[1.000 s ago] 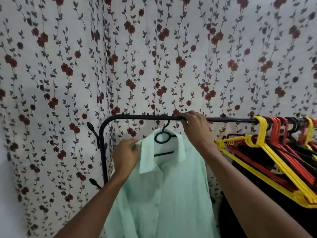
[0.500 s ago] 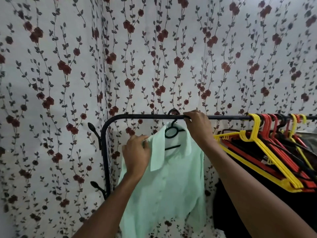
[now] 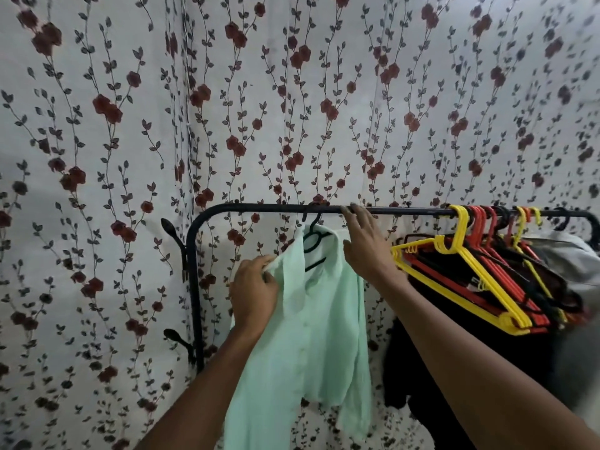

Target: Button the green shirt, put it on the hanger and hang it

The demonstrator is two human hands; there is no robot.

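A pale curtain printed with dark-red roses on trailing leafy vines (image 3: 292,108) fills the background, and in front of it stands a black tubular metal clothes rail (image 3: 406,210) whose bar runs level from a rounded left corner off to the right. The pale mint-green button-front shirt (image 3: 318,319) sits on a thin black plastic hanger (image 3: 312,243), its hook over the bar near the left end, so the garment hangs straight down with its long axis vertical and its placket, apparently buttoned, facing the wearer of the camera. The left hand (image 3: 255,295) pinches the shirt's left shoulder edge, fingers curled into the fabric just below and to the left of the hook. The right hand (image 3: 367,246) is spread open with straight fingers, fingertips touching the bar just right of the hook and the palm close to the shirt's right shoulder; it grips nothing. Farther right along the bar, apart from the shirt, hangs a bunch of yellow, red and black plastic hangers (image 3: 470,274) over dark clothing (image 3: 438,368). The hanging looks essentially done; what remains seems to be letting go, and the left hand, below and left of the hook, is the one with cloth to release.
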